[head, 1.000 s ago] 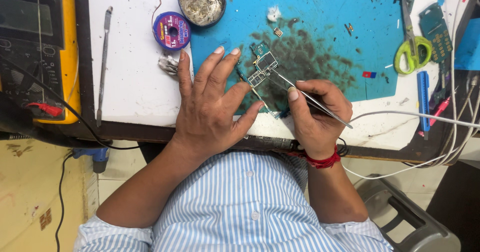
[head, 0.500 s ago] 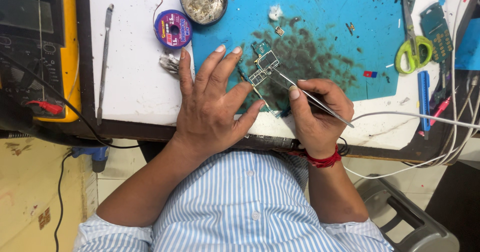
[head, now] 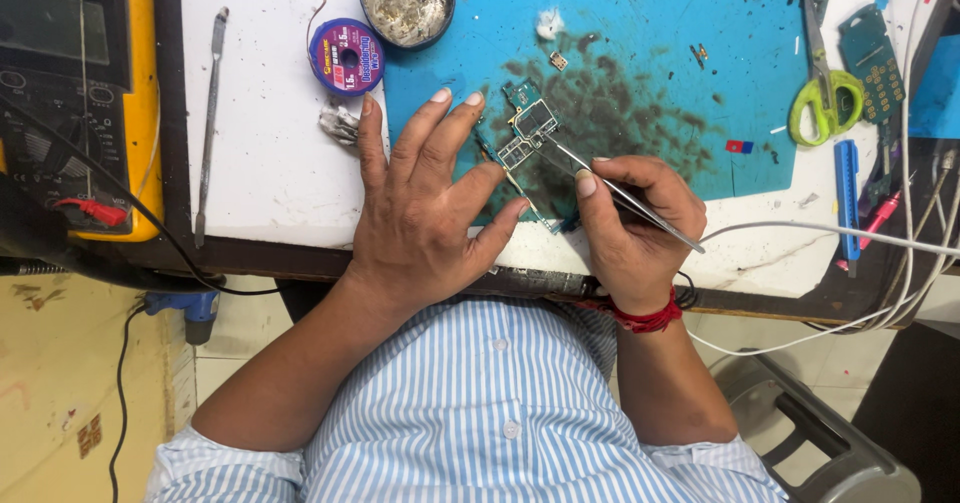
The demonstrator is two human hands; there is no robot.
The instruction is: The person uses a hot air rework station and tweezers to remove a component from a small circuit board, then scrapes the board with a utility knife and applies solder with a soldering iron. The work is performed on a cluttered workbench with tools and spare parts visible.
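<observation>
Nearest the camera a blue-and-white striped shirt fills the lower frame, both forearms reaching up to the desk edge; a red thread band sits on the right wrist; left hand lies palm-down on the desk, fingers spread and extended, not gripping, fingertips resting at the left side of the circuit board; right hand is closed in a pinch on metal tweezers, thumb and forefinger clamped on the shaft; tweezers' long axis runs diagonal, back end low-right past the knuckles, tip pointing up-left and meeting the board; board is small, green-blue with metal shield frames, lying flat on the blue work mat between the two hands, long axis roughly diagonal from upper-left to lower-right; mat around it is smeared with dark residue; white cables cross just right of the right hand; farther left a thin metal spudger lies near-vertical on the white desk top, beside a yellow multimeter; farther up a purple solder-wick spool and a round tin of scraps; far right green-handled scissors, a blue tool and a green keypad board.
</observation>
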